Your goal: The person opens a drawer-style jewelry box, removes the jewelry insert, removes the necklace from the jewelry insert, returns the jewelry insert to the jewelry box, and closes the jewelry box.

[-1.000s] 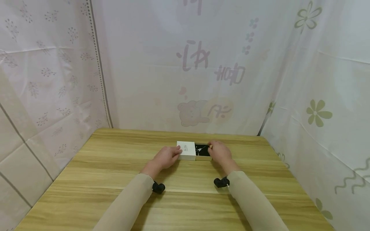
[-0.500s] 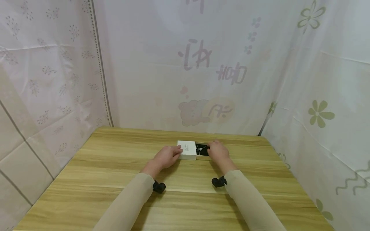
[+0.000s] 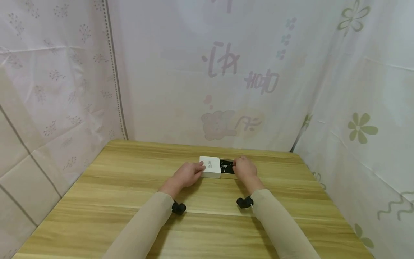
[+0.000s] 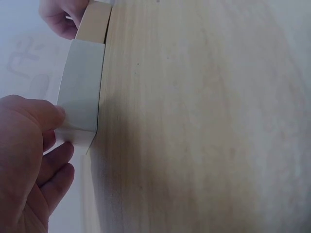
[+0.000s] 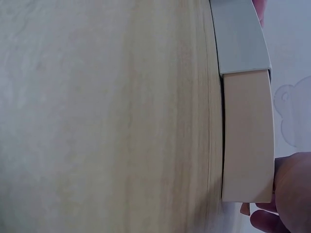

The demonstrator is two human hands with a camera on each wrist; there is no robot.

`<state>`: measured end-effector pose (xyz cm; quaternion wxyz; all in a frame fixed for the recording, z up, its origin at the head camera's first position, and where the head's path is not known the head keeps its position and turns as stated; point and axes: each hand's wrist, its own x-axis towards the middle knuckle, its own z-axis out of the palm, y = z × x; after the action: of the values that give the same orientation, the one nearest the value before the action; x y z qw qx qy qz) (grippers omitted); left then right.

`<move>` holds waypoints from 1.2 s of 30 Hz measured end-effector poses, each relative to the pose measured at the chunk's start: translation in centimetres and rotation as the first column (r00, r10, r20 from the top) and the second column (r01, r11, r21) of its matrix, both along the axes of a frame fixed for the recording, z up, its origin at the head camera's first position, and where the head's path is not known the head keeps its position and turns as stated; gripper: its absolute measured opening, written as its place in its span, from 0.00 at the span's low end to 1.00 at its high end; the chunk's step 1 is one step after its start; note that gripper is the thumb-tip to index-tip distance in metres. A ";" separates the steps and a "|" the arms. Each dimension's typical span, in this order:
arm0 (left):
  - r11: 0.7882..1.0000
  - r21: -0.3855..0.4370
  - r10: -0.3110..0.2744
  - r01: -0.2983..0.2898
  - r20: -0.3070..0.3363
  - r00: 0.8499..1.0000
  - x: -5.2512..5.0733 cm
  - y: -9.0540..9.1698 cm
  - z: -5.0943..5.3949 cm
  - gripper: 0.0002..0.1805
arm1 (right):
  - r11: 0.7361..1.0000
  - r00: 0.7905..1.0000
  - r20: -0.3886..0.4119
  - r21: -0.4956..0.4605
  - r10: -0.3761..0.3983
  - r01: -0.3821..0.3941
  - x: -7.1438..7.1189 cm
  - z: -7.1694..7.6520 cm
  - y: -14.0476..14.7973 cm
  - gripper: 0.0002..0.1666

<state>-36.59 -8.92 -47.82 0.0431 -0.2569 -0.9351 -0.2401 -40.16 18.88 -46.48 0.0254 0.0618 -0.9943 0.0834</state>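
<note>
One box (image 3: 211, 174) sits near the wood-grain tabletop's (image 3: 210, 230) far edge. Your left hand (image 3: 186, 175) grips its one white sleeve (image 4: 82, 77); your right hand (image 3: 245, 169) bends over the one half-out tray (image 5: 249, 136), hold unclear. One silvery trinket (image 3: 225, 166) lies inside. Pale patterned curtains (image 3: 161, 79) hang behind.

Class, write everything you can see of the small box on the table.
The small box looks like card: a white sleeve with print too small to read, and a tan tray slid partly out toward the right hand, showing a black lining with silvery jewellery on it. It lies flat near the far edge of the table. The left hand grips the sleeve's outer end; the right hand is at the tray's outer end, its hold partly hidden.
</note>
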 end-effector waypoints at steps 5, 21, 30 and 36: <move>1.000 -0.005 0.003 -0.003 -0.005 1.000 -0.2 0.0 -0.1 0.19 | 1.000 1.000 -0.018 -0.009 0.016 -0.016 0.2 0.2 0.0 0.13; 1.000 0.003 0.007 -0.007 -0.003 1.000 0.0 0.1 0.1 0.19 | 0.987 0.994 -0.103 -0.155 0.031 -0.046 0.5 0.9 0.5 0.08; 1.000 0.010 0.004 -0.004 0.003 1.000 0.1 0.0 0.2 0.19 | 0.943 0.998 -0.069 -0.332 -0.004 -0.020 0.4 0.6 0.7 0.16; 1.000 0.004 0.005 -0.005 -0.013 1.000 0.0 0.0 -0.1 0.18 | 0.822 0.999 -0.032 -0.570 -0.026 0.003 0.0 0.6 1.2 0.25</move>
<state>-36.63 -8.93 -47.88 0.0503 -0.2561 -0.9350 -0.2402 -40.13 20.13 -45.90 0.0626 0.0453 -0.9238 0.3750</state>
